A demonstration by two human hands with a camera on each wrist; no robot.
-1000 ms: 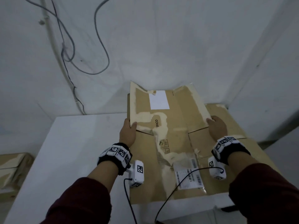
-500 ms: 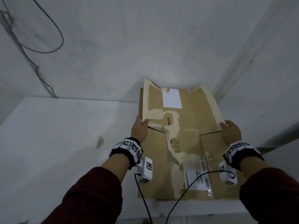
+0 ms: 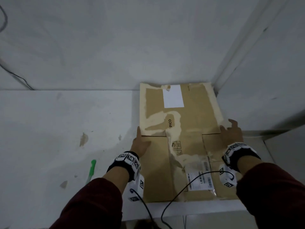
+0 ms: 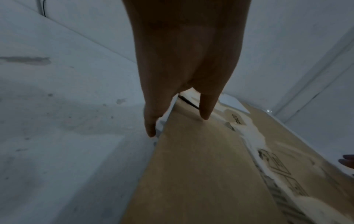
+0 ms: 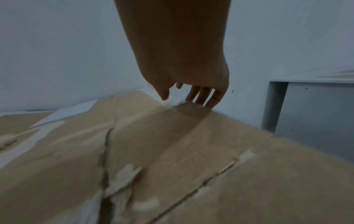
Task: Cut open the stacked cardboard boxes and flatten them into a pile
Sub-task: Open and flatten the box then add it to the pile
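Head view, flattened cardboard box [image 3: 181,142] lengthwise toward wall, left hand [image 3: 140,142], right hand [image 3: 231,134] open at its sides

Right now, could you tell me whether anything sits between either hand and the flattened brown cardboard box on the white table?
Nothing visible does. The left hand and the right hand already touch the side edges of the flattened brown cardboard box, which lies on the white table. The green-handled tool lies apart, left of the left forearm.

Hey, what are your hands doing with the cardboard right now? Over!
Left hand and right hand open, on opposite edges of flattened cardboard. Cardboard flat on white table. Green-handled tool lies left, clear.
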